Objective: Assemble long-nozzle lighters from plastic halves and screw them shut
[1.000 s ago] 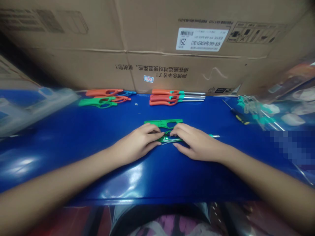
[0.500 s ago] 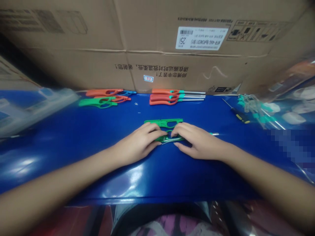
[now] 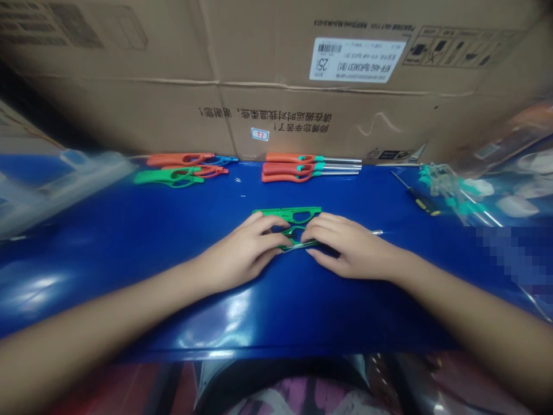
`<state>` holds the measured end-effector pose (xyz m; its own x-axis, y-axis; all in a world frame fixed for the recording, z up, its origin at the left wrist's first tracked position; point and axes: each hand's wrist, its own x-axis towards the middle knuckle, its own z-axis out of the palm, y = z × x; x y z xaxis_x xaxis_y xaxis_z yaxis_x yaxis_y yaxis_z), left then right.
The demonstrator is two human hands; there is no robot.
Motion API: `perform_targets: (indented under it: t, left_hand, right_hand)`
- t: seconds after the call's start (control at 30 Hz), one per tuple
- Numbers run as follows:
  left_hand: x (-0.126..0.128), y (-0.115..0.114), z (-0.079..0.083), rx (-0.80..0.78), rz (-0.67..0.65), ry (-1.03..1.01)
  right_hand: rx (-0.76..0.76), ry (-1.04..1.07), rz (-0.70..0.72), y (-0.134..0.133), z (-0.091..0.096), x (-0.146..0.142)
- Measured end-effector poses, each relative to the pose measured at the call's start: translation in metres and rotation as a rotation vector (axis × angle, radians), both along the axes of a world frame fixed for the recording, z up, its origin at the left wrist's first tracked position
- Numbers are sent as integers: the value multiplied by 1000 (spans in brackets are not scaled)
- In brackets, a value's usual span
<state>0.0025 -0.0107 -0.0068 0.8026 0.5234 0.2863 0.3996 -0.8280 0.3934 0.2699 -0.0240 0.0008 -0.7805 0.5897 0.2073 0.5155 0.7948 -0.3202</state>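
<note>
Between my hands, low over the blue table, lies a green lighter casing [image 3: 297,235] with a thin wire along its near edge. My left hand [image 3: 254,242] grips its left end, thumb in front and fingers behind. At the other end, my right hand [image 3: 341,242] has its fingers curled over the casing. A metal lighter tube [image 3: 377,232] sticks out past the right hand; the part between is hidden. Just beyond my fingers rests a second green casing half [image 3: 298,215], flat on the table. Small inner parts of the held casing are too covered to make out.
Orange, red and green casings [image 3: 173,176] lie at the back left. Stacked red-orange lighters with metal tubes [image 3: 311,168] sit against the cardboard wall [image 3: 173,115]. At right are a screwdriver [image 3: 417,199] and teal-tipped parts [image 3: 453,190]; a translucent bin [image 3: 78,193] stands left.
The wire at the casing's near edge shows less than before, and my right fingers have shifted slightly over the casing. Both hands stay in nearly the same place. The view has tilted a little.
</note>
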Motion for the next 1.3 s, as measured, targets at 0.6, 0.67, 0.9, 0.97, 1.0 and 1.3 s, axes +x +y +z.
perform_targets:
  t: [0.6,0.67,0.9,0.97,1.0,1.3]
  left_hand:
    - [-2,2,-3,14,-28,2]
    - [-2,2,-3,10,-26,0]
    - [-1,2,-3,15,-23,-28]
    - [-1,2,-3,22,-23,-33]
    - [-1,3,-4,27,-23,-37]
    - [-2,5,-7,103,-8,-118]
  right_hand:
    - [25,28,-21,-2,6,1]
    - [31,35,-9,-2,6,1]
    - [56,35,-6,-1,7,2]
    - [59,32,-5,-2,7,3]
    - [61,28,-4,-2,7,3]
    - [67,4,-5,-3,9,3]
